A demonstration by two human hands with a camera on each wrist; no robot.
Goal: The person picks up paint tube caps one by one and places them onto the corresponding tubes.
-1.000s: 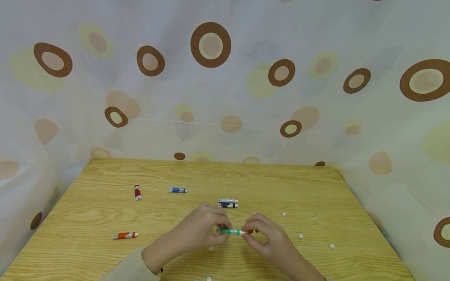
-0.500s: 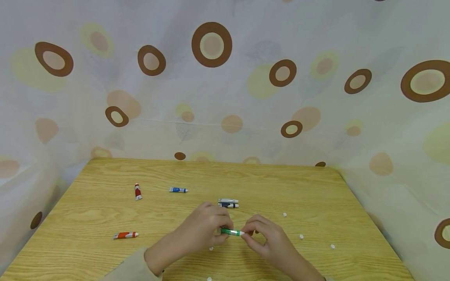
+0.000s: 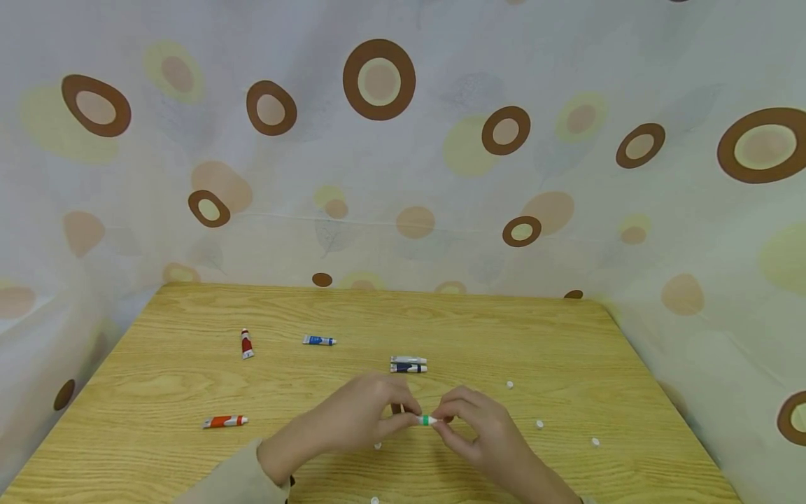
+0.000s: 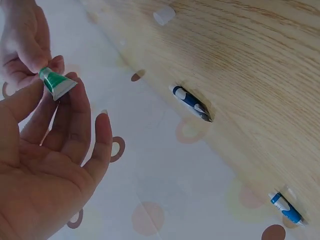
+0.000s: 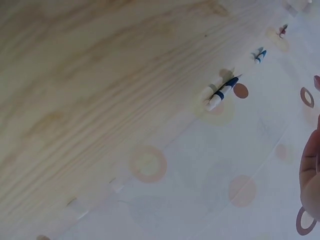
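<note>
A small green paint tube is held level between the two hands, low over the table. My left hand pinches its body between thumb and fingers, covering most of it in the head view. In the left wrist view the tube's flat crimped end sticks out of that pinch. With thumb and forefinger my right hand pinches the white tip at the tube's other end. Only part of a hand shows at the right edge of the right wrist view.
A silvery tube and a dark blue tube lie side by side behind the hands. Leftward lie a blue tube, a dark red tube and an orange-red tube. Several white caps, one at right, are scattered about the wooden table.
The left fingers have shifted right along the green paint tube, so less of its green body shows. The right hand stays nearly still at the white tip.
</note>
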